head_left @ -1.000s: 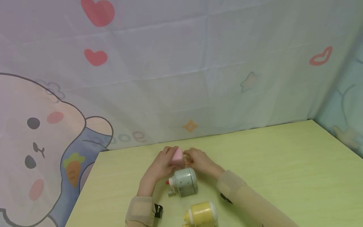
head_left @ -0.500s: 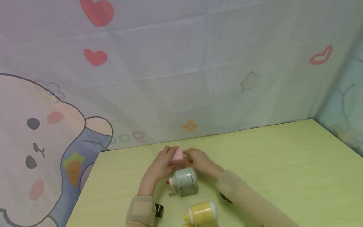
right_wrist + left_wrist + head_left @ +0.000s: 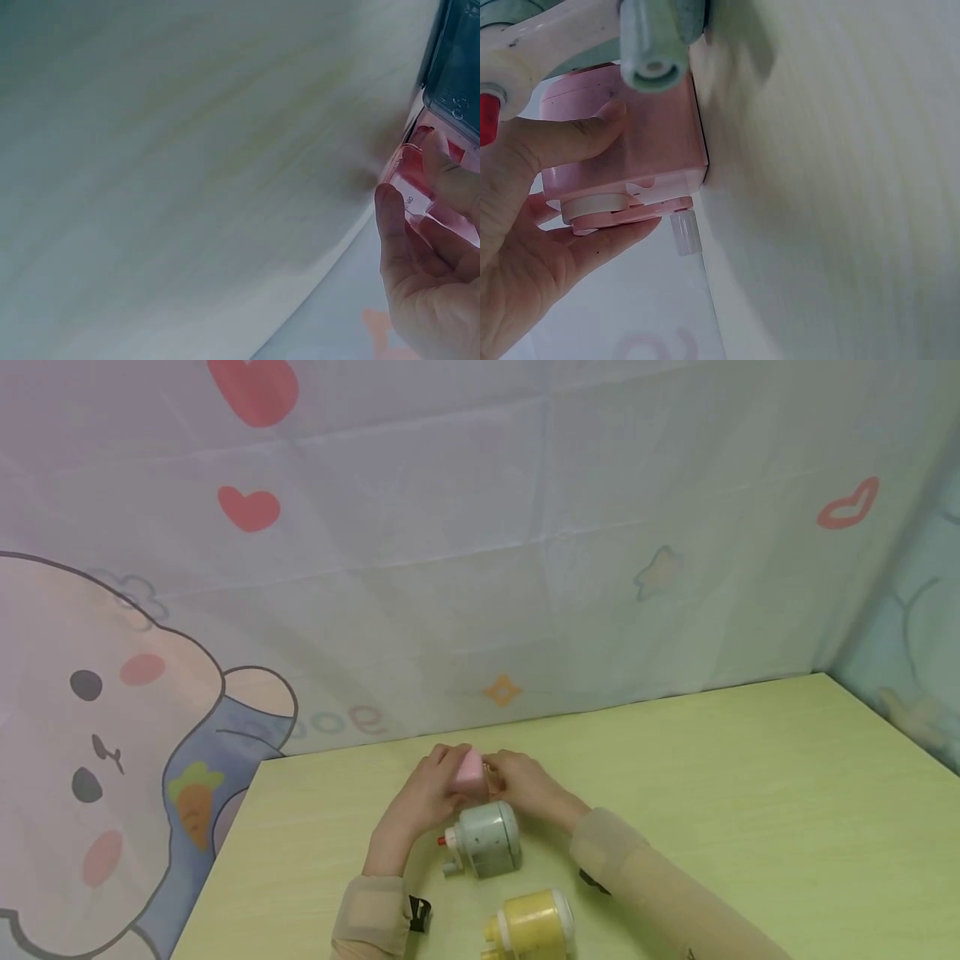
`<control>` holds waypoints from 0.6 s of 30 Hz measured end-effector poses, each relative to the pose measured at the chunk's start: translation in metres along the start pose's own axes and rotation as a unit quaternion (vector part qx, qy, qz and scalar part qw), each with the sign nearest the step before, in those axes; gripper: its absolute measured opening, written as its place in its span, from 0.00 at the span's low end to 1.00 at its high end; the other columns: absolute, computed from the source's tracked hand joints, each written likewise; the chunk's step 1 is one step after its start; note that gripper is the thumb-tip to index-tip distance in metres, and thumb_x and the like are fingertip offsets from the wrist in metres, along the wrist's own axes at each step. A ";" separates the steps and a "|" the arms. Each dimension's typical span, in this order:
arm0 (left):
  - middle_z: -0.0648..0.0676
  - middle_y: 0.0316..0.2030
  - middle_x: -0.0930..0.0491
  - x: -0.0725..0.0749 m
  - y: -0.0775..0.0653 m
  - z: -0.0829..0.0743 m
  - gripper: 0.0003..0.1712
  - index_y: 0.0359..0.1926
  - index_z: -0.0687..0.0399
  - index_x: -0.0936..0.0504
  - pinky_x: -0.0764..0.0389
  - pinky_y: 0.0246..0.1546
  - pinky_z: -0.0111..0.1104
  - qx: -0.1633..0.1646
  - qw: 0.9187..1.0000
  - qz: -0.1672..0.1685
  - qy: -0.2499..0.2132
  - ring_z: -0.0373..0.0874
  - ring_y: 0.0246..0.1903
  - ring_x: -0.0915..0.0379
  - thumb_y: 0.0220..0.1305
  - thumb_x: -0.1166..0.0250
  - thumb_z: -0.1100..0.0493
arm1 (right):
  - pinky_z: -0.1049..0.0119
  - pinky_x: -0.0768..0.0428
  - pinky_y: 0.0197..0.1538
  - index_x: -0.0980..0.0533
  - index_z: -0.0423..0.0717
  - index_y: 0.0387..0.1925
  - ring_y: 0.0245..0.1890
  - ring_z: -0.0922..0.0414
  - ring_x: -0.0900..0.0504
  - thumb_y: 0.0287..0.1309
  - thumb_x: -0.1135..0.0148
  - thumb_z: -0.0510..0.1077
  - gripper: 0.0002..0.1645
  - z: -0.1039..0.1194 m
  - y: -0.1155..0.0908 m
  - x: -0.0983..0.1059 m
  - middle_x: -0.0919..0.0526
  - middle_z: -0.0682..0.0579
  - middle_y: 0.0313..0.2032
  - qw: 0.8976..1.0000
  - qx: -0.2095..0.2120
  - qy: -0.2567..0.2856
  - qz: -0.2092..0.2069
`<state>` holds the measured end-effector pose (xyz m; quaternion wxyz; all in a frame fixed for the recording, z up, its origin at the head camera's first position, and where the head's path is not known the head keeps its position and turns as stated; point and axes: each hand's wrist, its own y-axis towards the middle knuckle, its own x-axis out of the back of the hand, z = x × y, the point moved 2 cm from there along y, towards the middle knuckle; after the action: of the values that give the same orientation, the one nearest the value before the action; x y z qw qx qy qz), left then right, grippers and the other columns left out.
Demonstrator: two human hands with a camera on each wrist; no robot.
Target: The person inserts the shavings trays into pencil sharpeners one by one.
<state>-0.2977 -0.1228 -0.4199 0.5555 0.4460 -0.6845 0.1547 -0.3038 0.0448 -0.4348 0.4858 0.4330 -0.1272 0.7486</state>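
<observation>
A pink crank pencil sharpener (image 3: 471, 777) stands on the table behind a grey-green one (image 3: 491, 841). My left hand (image 3: 423, 793) grips the pink sharpener from the left; in the left wrist view the thumb (image 3: 585, 139) lies on its side and the fingers reach round its crank end. At the opposite end, my right hand (image 3: 528, 787) pinches a clear shavings drawer (image 3: 411, 191) between thumb and fingers. Pink housing shows just behind that drawer in the right wrist view; how far it is pulled out cannot be told.
Nearer to me a yellow crank pencil sharpener (image 3: 534, 928) lies on the pale green table (image 3: 720, 793), cut by the frame's bottom edge. The grey-green sharpener stands between my forearms. A printed cloth (image 3: 420, 568) hangs behind the table's back edge.
Both hands stay at the pink pencil sharpener with hardly any movement. The head view has shifted very slightly.
</observation>
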 end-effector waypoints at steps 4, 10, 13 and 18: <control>0.60 0.49 0.30 -0.001 0.000 0.000 0.39 0.60 0.55 0.36 0.26 0.46 0.49 0.004 1.000 0.001 0.000 0.54 0.44 0.33 0.46 0.33 0.69 | 0.62 0.27 0.29 0.29 0.40 0.50 0.26 0.56 0.30 0.38 0.32 0.33 0.31 0.001 0.001 0.000 0.22 0.43 0.28 1.000 -0.006 0.022 0.005; 0.60 0.48 0.30 -0.001 0.000 0.001 0.38 0.60 0.54 0.36 0.25 0.44 0.49 0.002 1.000 -0.001 0.003 0.54 0.43 0.33 0.45 0.33 0.69 | 0.62 0.23 0.31 0.36 0.43 0.55 0.29 0.55 0.26 0.39 0.32 0.33 0.37 0.001 0.002 -0.002 0.21 0.42 0.38 0.999 0.001 0.032 -0.004; 0.60 0.47 0.30 0.000 0.000 0.000 0.38 0.59 0.54 0.36 0.25 0.43 0.49 -0.003 1.000 -0.004 0.006 0.53 0.42 0.33 0.45 0.33 0.69 | 0.62 0.23 0.30 0.36 0.43 0.54 0.27 0.56 0.26 0.39 0.32 0.33 0.37 0.001 0.003 -0.003 0.21 0.42 0.37 0.999 0.007 0.038 -0.003; 0.61 0.47 0.30 0.000 0.000 0.000 0.38 0.59 0.56 0.36 0.24 0.43 0.48 -0.012 1.000 -0.007 0.009 0.53 0.42 0.33 0.44 0.33 0.69 | 0.63 0.23 0.29 0.35 0.41 0.49 0.27 0.57 0.26 0.38 0.31 0.34 0.33 0.003 0.004 -0.003 0.21 0.44 0.35 0.999 0.010 0.050 -0.006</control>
<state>-0.2974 -0.1228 -0.4197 0.5678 0.4426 -0.6783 0.1472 -0.3054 0.0390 -0.4344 0.4913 0.4011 -0.0925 0.7676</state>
